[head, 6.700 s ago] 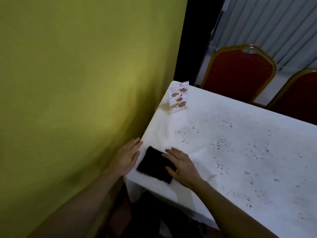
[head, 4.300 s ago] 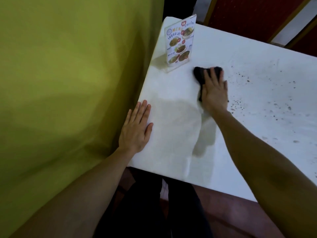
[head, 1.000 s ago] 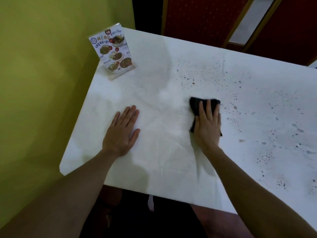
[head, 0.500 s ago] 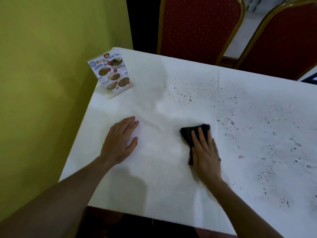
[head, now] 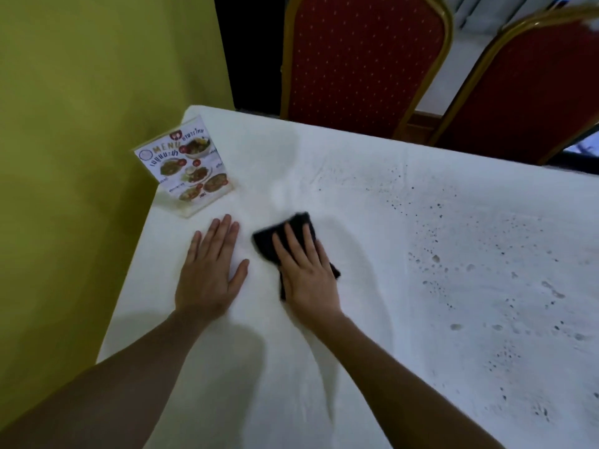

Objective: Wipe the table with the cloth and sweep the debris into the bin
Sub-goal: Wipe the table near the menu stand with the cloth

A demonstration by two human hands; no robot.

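A black cloth [head: 293, 230] lies on the white table [head: 372, 222], pressed flat under my right hand [head: 306, 273], whose fingers spread over it. My left hand [head: 210, 270] rests palm down on the bare tabletop just left of the cloth, fingers apart and holding nothing. Small dark crumbs and debris [head: 453, 264] are scattered over the right half of the table. No bin is in view.
A standing menu card [head: 186, 166] sits near the table's far left corner. A yellow wall [head: 81, 157] runs along the left edge. Two red chairs with gold frames [head: 363, 59] [head: 531, 92] stand behind the far edge.
My right hand has slid the cloth leftwards, close to my left hand and nearer the menu card. My left hand has stayed flat on the table.
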